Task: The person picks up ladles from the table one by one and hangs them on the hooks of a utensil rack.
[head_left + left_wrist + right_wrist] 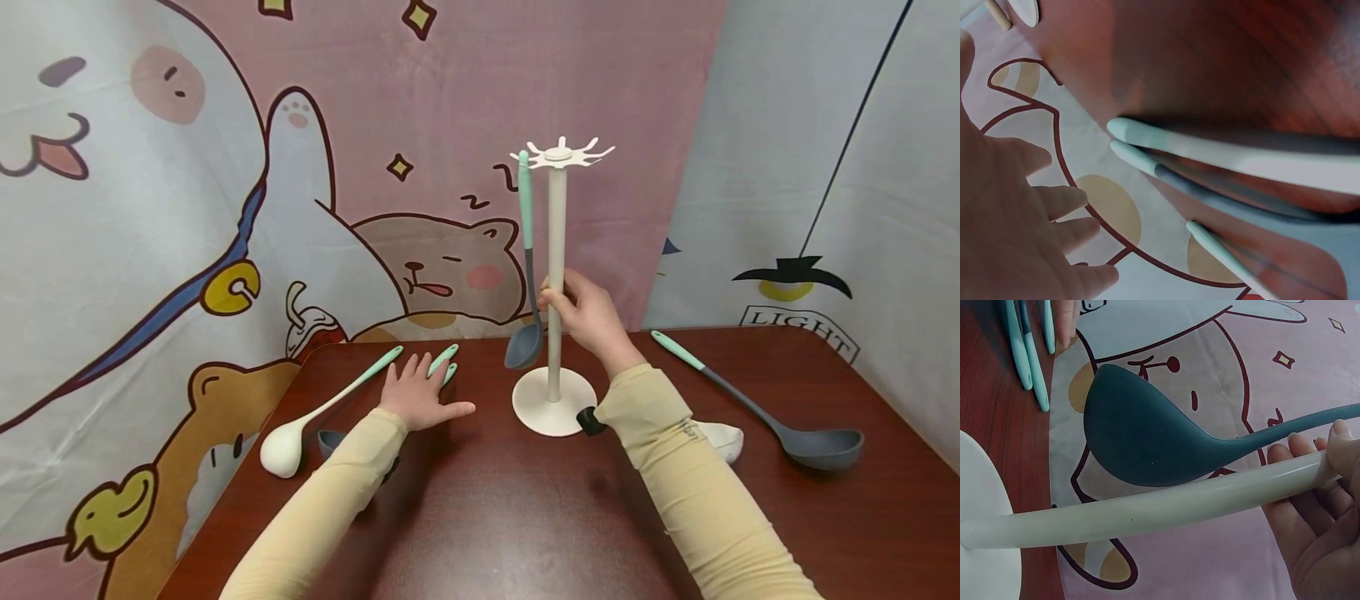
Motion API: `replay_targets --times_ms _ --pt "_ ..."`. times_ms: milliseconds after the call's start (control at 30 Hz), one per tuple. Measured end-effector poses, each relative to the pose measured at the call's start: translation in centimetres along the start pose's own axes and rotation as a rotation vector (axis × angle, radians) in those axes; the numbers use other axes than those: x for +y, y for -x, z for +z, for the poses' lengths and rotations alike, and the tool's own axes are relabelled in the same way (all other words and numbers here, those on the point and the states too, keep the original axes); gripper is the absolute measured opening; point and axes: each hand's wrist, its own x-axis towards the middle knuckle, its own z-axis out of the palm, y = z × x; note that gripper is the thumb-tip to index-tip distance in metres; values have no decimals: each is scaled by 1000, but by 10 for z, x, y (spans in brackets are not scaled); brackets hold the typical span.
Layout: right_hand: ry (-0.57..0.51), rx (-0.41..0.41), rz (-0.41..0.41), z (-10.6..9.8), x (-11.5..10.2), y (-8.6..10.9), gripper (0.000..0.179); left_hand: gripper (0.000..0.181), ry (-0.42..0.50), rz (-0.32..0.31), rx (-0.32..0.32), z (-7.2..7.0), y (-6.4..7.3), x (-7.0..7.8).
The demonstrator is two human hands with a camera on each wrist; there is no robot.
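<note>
A white utensil stand (557, 225), a post on a round base with a ring of hooks on top, stands upright on the table. My right hand (592, 317) grips its post about halfway up. From a left-side hook hangs a dark grey ladle (522, 346) with a mint handle; its bowl (1141, 428) is close beside the post in the right wrist view. My left hand (415, 396), fingers spread and holding nothing, hovers above the table's left side. Near its fingertips lie two mint-ended handles (444, 358), their lower parts mostly hidden by my left hand and sleeve.
At far left lies a white ladle (282, 450) with a mint handle tip; a grey utensil head (330, 440) shows beside my left sleeve. On the right lie a grey ladle (821, 447) and a white utensil head (722, 440), partly behind my right sleeve. A cartoon-printed cloth (465, 83) hangs behind the table.
</note>
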Motion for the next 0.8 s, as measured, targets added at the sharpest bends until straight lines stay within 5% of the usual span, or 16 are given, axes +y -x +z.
replay_targets --times_ms 400,800 --pt "-1 1 -6 0 0 0 21 106 -17 -19 25 10 4 6" --pt "-7 3 -11 0 1 0 20 87 43 -98 23 17 -3 7"
